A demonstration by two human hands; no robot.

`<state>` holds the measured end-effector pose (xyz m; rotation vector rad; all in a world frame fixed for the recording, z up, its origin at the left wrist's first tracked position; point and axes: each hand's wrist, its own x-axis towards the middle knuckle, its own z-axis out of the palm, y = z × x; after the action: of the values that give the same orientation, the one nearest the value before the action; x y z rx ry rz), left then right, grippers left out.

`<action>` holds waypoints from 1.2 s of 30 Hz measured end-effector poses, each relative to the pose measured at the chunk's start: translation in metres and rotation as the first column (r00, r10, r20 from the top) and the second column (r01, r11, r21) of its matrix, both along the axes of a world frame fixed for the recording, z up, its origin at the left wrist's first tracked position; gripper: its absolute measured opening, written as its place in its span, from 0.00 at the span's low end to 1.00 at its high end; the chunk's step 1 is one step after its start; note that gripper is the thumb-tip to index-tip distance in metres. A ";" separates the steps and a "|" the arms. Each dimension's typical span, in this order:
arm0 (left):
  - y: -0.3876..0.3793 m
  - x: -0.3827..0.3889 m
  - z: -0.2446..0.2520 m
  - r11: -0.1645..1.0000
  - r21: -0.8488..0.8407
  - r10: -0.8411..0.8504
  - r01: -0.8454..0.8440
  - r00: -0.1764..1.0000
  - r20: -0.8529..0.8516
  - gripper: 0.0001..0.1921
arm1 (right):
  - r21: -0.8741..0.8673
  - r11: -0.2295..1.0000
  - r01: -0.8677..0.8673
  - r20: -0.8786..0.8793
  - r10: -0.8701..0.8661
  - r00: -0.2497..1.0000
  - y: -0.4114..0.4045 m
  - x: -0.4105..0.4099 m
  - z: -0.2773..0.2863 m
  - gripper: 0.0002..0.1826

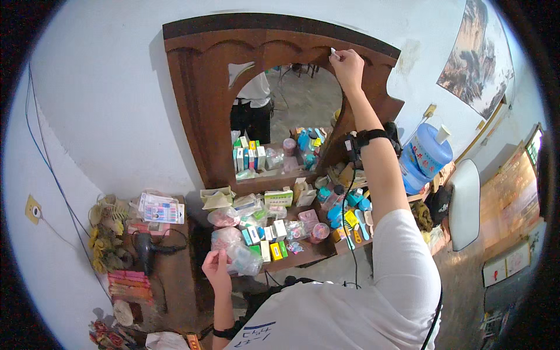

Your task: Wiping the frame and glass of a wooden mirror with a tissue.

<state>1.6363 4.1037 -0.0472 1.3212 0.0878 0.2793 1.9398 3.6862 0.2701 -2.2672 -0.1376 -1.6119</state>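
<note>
My right hand (348,68) is raised to the top right of the brown wooden mirror frame (280,41), its fingers closed on a small white piece, perhaps tissue or cloth, against the wood. Low down at the dresser's front left edge, my left hand (217,266) pinches a clear plastic bag (246,259) between thumb and fingers; the bag's contents are hard to make out. Beside it lies a bag with pinkish contents (226,237). Small medicine-type boxes (266,234) stand in rows to the right. The mirror (302,100) reflects these boxes and part of a person.
Combs (361,223), bottles and a round pink container (320,232) crowd the dresser's right side. A hair dryer (144,251) lies on the left table near dried flowers (103,236). A blue water jug (426,151) stands at right, and a black cable (353,253) hangs near my right arm.
</note>
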 end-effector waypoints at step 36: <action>0.046 -0.004 -0.011 0.999 -0.033 -0.037 0.036 0.999 -0.021 0.06 | -0.363 0.840 -0.402 -0.157 0.371 0.915 0.153 -0.014 -0.042 0.12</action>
<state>1.6323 4.1500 -0.0579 1.2920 0.0861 0.2318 1.9253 3.8394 0.2281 -2.3730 -0.9123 -1.3624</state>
